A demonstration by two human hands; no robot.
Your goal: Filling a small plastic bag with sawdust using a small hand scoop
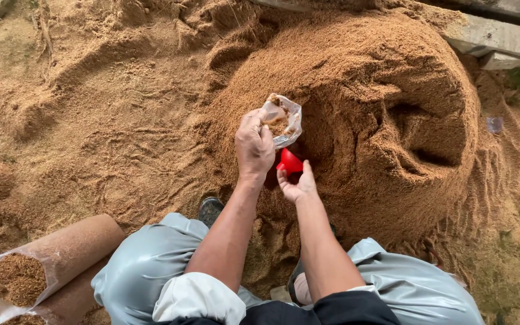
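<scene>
Centre of the frame, and the left hand (pixel 255 146) has its fingers (pixel 267 137) closed round the neck of a small clear plastic bag (pixel 284 120), pinching it so the mouth gapes upward, a good way to keep a floppy bag open one-handed. There's already a little brown sawdust sitting in the bottom of it. Just below, the right hand (pixel 296 183) curls its fingers around a red scoop (pixel 290 162), tucked right under the bag and pressed close to the big sawdust heap (pixel 380 114) that fills the upper right; whether the scoop is loaded I can't tell, its bowl is hidden. Bag and scoop sit almost touching, so anything tipped has little way to fall. Down in the lower left, filled bags (pixel 43 259) lie on their sides on the ground, long clear sleeves packed tight with sawdust, one open end facing us. Grey trousers (pixel 145 265) frame the bottom edge.
</scene>
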